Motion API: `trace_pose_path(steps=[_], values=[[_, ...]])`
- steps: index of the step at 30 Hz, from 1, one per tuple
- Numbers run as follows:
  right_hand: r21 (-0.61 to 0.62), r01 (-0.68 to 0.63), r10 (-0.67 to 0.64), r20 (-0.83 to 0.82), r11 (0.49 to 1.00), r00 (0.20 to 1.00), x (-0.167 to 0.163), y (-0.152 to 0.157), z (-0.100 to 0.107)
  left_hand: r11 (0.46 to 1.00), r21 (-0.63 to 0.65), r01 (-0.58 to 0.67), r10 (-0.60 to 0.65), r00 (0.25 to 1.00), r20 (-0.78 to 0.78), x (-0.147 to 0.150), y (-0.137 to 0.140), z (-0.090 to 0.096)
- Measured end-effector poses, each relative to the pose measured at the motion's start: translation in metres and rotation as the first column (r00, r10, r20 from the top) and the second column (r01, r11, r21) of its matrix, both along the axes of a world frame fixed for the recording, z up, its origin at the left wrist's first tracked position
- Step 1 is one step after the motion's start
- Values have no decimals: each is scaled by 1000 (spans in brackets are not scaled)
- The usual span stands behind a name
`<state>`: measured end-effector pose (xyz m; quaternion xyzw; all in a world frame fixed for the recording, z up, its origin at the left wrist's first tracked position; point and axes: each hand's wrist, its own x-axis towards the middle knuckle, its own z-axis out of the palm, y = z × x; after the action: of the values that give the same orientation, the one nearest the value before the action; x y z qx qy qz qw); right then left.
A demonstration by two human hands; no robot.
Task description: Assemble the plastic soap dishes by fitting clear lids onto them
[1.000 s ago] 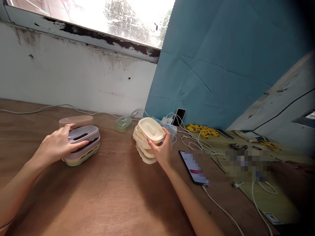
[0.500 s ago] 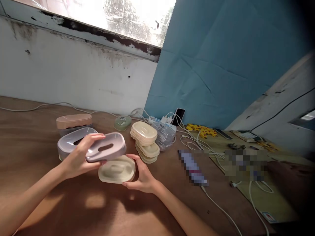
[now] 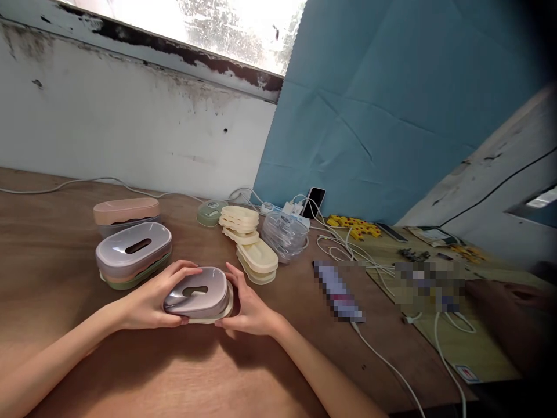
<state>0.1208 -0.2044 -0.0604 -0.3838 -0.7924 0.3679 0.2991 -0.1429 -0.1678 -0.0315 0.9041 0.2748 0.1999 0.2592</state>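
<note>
My left hand (image 3: 163,296) is closed around the left end of a glossy lilac oval cover (image 3: 211,287) with a slot in its top. Beneath that cover sits a cream plastic base (image 3: 226,310), its rim showing at the right and front. My right hand (image 3: 250,302) grips the right end of the base, thumb in front and fingers behind. Left of my hands stands a stack of slotted covers (image 3: 150,232), lilac on top with pink and green below. Behind my right hand lie more cream bases (image 3: 259,255) in a slumped pile.
Clear plastic parts (image 3: 285,235) stand behind the bases, near a power strip with cables and a phone (image 3: 314,202). A green case (image 3: 210,213) and a pink cover (image 3: 126,211) are at the back. A co-worker's blurred arm (image 3: 500,313) is at the far right.
My left hand has lowered the lilac cover onto the cream base, which was apart from it before. The pile of cream bases has slid and spread out.
</note>
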Motion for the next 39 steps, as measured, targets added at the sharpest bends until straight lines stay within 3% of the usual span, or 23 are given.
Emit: trace_pose_path(steps=[11, 19, 30, 33, 35, 36, 37, 39], values=[[-25, 45, -45, -7, 999, 999, 0, 1, -4, 1000, 27, 0, 0, 1000, 5, 5, -4, -9], [140, -13, 12, 8, 990, 1000, -1, 4, -5, 999, 32, 10, -9, 1000, -16, 6, -3, -8], [181, -69, 38, 170, 981, 985, -2, -4, 6, 999, 29, 43, -40, 995, -94, 7, -3, -10], [253, -42, -1, 167, 967, 986, -2, -4, 9, 999, 42, 23, -19, 994, -105, 7, -4, -11], [399, 79, -127, 96, 914, 987, 1, -2, 15, 999, 50, 8, -3, 995, -95, 8, -6, -11], [486, 183, -220, 20, 854, 975, 5, 1, 21, 999, 51, 3, 2, 996, -90, 8, -6, -11], [560, 305, -321, -72, 770, 944, 11, 4, 28, 999, 52, 0, 4, 996, -87, 8, -7, -11], [635, 540, -519, -245, 553, 819, 28, 16, 44, 998, 56, -9, 14, 996, -86, 9, -9, -11]])
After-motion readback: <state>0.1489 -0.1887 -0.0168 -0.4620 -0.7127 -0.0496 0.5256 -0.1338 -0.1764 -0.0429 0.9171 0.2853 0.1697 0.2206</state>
